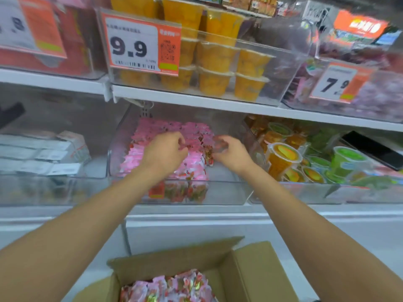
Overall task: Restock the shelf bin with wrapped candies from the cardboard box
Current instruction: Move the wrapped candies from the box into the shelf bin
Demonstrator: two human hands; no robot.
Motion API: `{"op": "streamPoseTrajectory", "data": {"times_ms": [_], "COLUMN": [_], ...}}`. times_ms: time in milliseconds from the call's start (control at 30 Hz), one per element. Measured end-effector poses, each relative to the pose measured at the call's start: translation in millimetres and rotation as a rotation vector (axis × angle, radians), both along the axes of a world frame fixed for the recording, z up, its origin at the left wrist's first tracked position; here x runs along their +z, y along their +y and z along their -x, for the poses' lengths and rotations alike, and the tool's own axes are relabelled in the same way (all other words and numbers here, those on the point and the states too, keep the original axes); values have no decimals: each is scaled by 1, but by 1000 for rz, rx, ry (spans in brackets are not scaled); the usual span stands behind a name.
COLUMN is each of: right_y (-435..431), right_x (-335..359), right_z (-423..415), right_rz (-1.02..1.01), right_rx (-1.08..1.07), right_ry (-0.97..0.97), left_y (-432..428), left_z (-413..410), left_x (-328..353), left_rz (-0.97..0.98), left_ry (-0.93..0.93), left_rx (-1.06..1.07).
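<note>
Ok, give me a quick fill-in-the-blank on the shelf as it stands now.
1. The left hand and right hand are over the ____ candies in the clear bin.
2. The cardboard box holds more candies; its flaps are ____.
3. The price tag above the bin reads ____.
Missing: pink; open; 9.9

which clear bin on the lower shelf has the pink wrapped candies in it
The middle bin: the left hand and right hand both reach into it. The left bin holds white boxes; the right bin, green and orange cups.
</note>
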State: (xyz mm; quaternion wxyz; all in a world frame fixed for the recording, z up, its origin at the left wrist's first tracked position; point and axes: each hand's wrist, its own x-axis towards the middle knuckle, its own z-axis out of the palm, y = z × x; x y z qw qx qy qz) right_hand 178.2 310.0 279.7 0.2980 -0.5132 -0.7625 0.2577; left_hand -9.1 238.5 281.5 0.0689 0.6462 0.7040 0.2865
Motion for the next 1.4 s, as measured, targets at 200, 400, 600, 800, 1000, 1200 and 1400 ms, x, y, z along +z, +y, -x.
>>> {"op": "streamPoseTrajectory", "data": {"times_ms": [200, 400, 600, 800, 1000, 1200, 1400], "right_y": [-109, -165, -164, -157, -161, -177, -148], "right_x": [-20, -181, -312, -399, -376, -317, -380], "right_z": [-10, -58, -78, -78, -73, -52, -68], "right_rz": [-210, 466, 812, 942, 784, 1107, 948], "right_rx": [46, 264, 129, -70, -167, 122, -150], "right_ry": [105, -395, -561, -420, -129, 263, -120], "left_y": [-89, -180, -219, -219, -205, -189, -200], "left_z": [-32, -23, -10, -11, -41, -90, -63], "left_x": [-25, -169, -276, -315, -323, -322, -334], "left_rz": [-29, 425, 709, 790, 803, 803, 869], "left_ry": [-72, -78, -406, -490, -740, -1131, -1210], "left_rx": [-55, -106, -77, -8, 61, 198, 368]}}
